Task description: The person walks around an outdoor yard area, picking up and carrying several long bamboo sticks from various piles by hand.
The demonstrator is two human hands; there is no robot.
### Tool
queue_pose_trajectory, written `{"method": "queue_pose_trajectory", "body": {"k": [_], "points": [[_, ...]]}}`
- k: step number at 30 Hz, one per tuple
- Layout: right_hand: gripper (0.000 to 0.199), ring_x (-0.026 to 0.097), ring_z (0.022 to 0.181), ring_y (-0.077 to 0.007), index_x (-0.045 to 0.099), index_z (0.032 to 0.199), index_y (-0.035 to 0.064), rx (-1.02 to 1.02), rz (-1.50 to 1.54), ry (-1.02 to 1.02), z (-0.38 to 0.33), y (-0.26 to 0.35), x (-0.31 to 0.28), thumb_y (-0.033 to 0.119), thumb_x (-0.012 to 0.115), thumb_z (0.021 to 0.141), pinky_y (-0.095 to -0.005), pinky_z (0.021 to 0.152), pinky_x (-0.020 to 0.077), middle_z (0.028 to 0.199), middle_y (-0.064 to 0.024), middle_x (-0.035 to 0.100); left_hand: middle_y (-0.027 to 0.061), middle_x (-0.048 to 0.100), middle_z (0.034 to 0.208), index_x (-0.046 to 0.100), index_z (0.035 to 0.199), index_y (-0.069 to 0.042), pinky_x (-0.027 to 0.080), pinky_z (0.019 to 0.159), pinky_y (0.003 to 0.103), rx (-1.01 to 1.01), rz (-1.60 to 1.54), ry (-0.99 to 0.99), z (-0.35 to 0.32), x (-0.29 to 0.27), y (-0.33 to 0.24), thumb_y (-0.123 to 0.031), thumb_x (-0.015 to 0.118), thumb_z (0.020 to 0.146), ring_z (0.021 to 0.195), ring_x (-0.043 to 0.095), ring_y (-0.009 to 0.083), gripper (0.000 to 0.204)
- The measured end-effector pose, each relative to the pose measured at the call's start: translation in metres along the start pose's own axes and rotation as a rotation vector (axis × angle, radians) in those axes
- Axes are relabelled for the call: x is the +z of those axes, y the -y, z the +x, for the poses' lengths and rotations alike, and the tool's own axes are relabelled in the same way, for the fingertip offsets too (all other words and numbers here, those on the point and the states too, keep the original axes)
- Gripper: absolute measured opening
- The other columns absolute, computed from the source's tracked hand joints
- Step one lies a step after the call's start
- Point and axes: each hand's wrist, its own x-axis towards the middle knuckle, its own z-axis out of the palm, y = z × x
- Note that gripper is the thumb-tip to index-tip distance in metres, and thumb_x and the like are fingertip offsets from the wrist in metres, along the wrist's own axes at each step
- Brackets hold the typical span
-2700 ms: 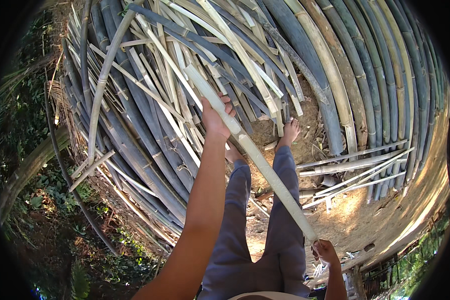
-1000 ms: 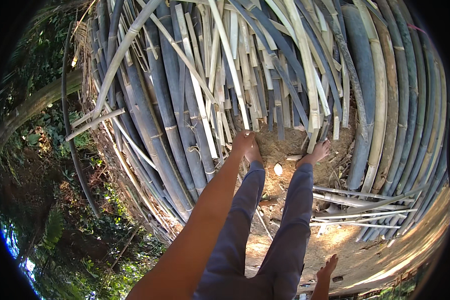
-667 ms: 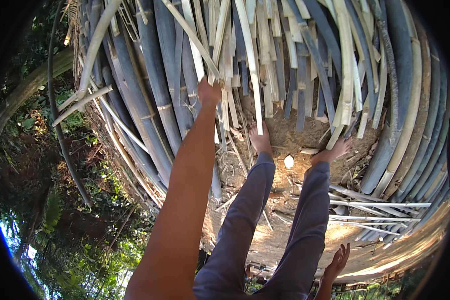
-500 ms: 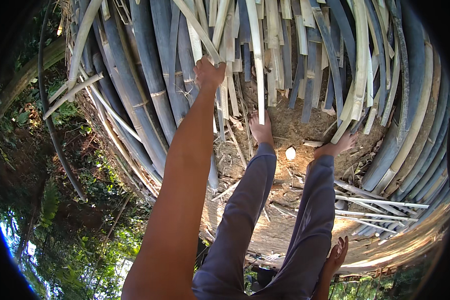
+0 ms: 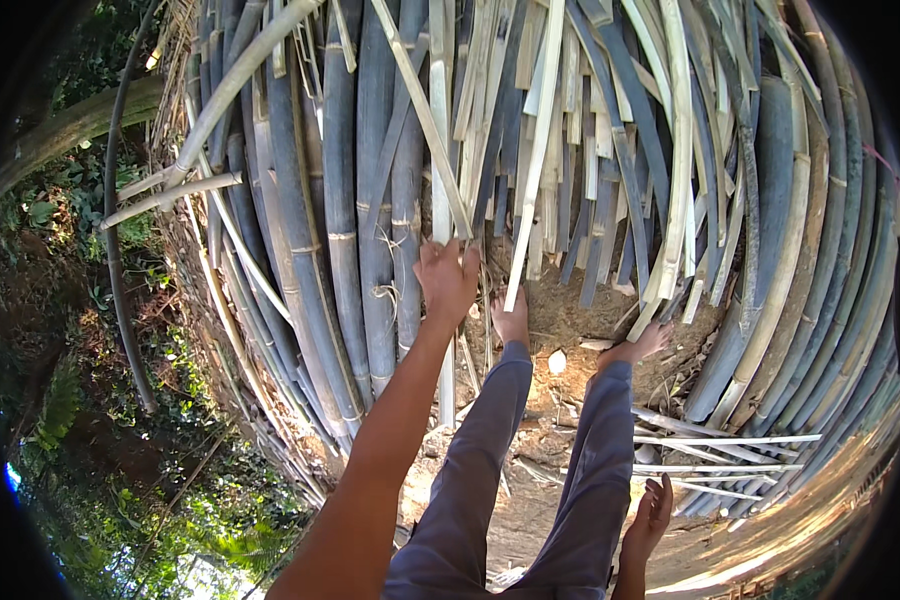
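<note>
My left hand [image 5: 447,278] is closed around a pale split bamboo strip [image 5: 446,395], whose near end sticks out below the hand toward me. Against its knuckles lies the tip of another strip [image 5: 422,105], slanting in from the upper left. Beside the hand, a dark bamboo pole [image 5: 407,225] runs lengthwise on the left. My right hand [image 5: 649,518] hangs by my right thigh, fingers apart and holding nothing.
Many split strips [image 5: 580,150] are heaped ahead, some jutting over my bare feet [image 5: 511,318]. Whole poles [image 5: 770,220] lie at the right, with thin sticks [image 5: 720,450] nearby. Leafy undergrowth [image 5: 90,400] borders the left. A small white object [image 5: 557,361] sits on the soil.
My left hand has come back toward me, and the pale strip now reaches farther below it. The view has shifted, too. My right hand stays by my thigh.
</note>
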Motion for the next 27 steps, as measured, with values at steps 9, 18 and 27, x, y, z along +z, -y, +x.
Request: {"method": "queue_pose_trajectory", "body": {"k": [9,18,27], "points": [[0.05,0.059,0.119,-0.0293,0.044,0.141,-0.0008,-0.299,0.311,0.477,0.01,0.126,0.14,0.021,0.059,0.099,-0.0377,0.095,0.0492,0.129,-0.0234,0.059,-0.003,0.065,0.088,0.069,0.104,-0.003,0.042,0.073,0.021,-0.402,-0.963,0.525,-0.055,-0.086,-0.047,-0.021,0.058,0.1,0.08,0.052,0.0029,0.021],[0.017,0.047,0.049,-0.0065,0.052,0.1,0.0053,0.052,0.651,0.554,-0.005,0.129,0.141,0.021,0.048,0.104,-0.0236,0.044,0.0378,0.063,0.0002,0.049,0.0014,0.07,0.103,0.069,0.11,-0.004,0.046,0.091,0.028,-0.291,-0.97,0.824,-0.096,-0.096,-0.094,-0.026,0.062,0.099,0.098,0.06,0.0089,0.026],[0.03,0.05,0.05,-0.0102,0.055,0.087,0.0022,-0.084,0.199,0.332,-0.033,0.011,-0.039,0.027,0.05,0.103,-0.0272,0.047,0.0399,0.058,-0.0029,0.052,0.0007,0.067,0.094,0.068,0.109,-0.009,0.051,0.074,0.033,-0.453,-0.768,0.462,-0.016,-0.001,0.005,-0.027,0.063,0.092,0.089,0.063,0.013,0.025]]}}
